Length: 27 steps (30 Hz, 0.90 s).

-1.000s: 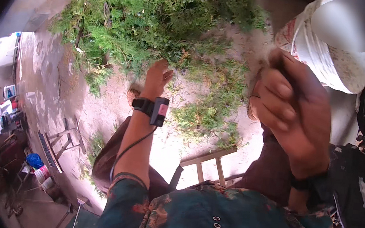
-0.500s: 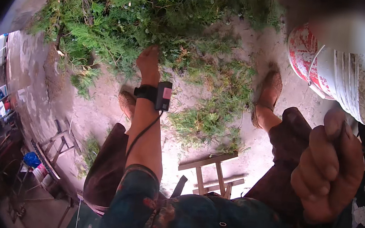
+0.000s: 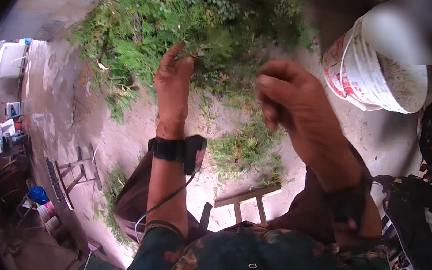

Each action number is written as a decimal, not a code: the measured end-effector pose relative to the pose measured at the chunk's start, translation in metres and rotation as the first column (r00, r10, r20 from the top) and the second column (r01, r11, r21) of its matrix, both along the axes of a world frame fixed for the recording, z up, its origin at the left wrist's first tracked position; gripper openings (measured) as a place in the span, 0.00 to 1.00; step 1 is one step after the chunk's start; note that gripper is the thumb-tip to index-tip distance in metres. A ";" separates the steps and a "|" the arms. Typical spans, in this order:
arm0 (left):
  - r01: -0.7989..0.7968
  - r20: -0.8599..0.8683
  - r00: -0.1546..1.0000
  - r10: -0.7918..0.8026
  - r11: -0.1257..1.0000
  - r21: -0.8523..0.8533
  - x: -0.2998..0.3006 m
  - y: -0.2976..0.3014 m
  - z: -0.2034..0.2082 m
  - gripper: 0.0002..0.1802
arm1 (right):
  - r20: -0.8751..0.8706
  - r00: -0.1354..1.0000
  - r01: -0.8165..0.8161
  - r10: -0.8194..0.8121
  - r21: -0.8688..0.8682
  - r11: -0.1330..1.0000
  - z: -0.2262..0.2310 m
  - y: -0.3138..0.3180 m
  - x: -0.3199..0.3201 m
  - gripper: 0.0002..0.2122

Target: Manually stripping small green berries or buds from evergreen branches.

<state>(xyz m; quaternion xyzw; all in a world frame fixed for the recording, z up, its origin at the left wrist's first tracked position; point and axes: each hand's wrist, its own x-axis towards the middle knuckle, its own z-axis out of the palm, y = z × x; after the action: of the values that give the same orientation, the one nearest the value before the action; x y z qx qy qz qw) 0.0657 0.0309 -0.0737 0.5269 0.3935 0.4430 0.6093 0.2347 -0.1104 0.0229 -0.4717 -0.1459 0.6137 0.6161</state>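
A large heap of green evergreen branches (image 3: 161, 9), with clusters of small bluish-green berries, lies on the ground ahead of me. My left hand (image 3: 173, 81) is at its near edge, thumb and forefinger closed on a small evergreen sprig (image 3: 196, 53). To its right, my right hand (image 3: 298, 99) hangs above the ground with its fingers curled; it is partly blurred, and what they hold, if anything, is hidden. Loose green clippings (image 3: 249, 150) are scattered between my legs, below the hands.
A red-and-white bucket (image 3: 361, 72) stands at the right, its mouth partly covered by a blurred pale shape. A wooden frame (image 3: 248, 201) is close by my lap. At the left are a small wooden stand (image 3: 79, 172), a blue bag (image 3: 38, 194) and a white box-like thing (image 3: 10, 61).
My right hand has swung from the near right, beside the bucket, to the middle over the clippings. My left hand has drawn slightly back from the heap and now shows a sprig.
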 end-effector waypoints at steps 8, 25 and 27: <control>0.182 -0.126 0.979 -0.162 0.969 0.168 -0.001 -0.047 0.099 0.29 | 0.313 0.919 0.142 -0.240 0.306 0.941 -0.010 0.026 -0.025 0.10; 0.391 -0.012 0.919 -0.395 0.913 -0.121 -0.043 -0.052 0.122 0.28 | 0.226 0.955 -0.225 0.190 0.141 0.964 -0.004 0.045 -0.040 0.12; 0.396 0.046 0.918 -0.393 0.909 -0.129 -0.044 -0.049 0.118 0.25 | 0.195 0.946 -0.292 0.260 0.163 0.942 -0.007 0.044 -0.040 0.12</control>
<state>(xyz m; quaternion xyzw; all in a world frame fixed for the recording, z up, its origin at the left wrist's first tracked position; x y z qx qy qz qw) 0.0221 -0.0176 0.0440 0.5485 0.3025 0.2880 0.7244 0.1948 -0.0663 0.0155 -0.4363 -0.3209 0.6348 0.5510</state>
